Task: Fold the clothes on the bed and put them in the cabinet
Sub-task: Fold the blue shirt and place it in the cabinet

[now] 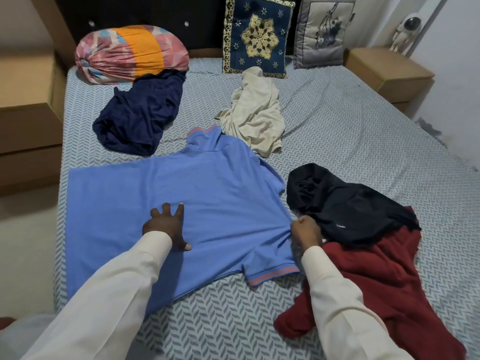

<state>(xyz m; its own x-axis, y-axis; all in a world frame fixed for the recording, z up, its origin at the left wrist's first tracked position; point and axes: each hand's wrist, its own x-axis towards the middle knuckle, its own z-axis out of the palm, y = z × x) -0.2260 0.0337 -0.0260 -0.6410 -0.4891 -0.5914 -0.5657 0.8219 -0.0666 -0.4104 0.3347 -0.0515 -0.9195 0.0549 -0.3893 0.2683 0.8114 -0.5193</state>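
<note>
Blue polo (207,193) lies flat on the bed (337,120). Our left grip (166,227) is spread, pinning the cloth so it won't slide. Right grip (306,227) pinches the side by the sleeve, prob. to fold it inward.

A patterned bundle (131,54), a navy cushion (257,35) and a grey cushion (324,29) sit along the headboard (155,11)

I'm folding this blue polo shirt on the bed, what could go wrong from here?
The right hand grips the blue polo shirt right beside the black garment; a fold inward might drag that along. The cream garment lies against the polo's shoulder and could get caught. The left hand presses only one spot, so the fabric may bunch.
</note>
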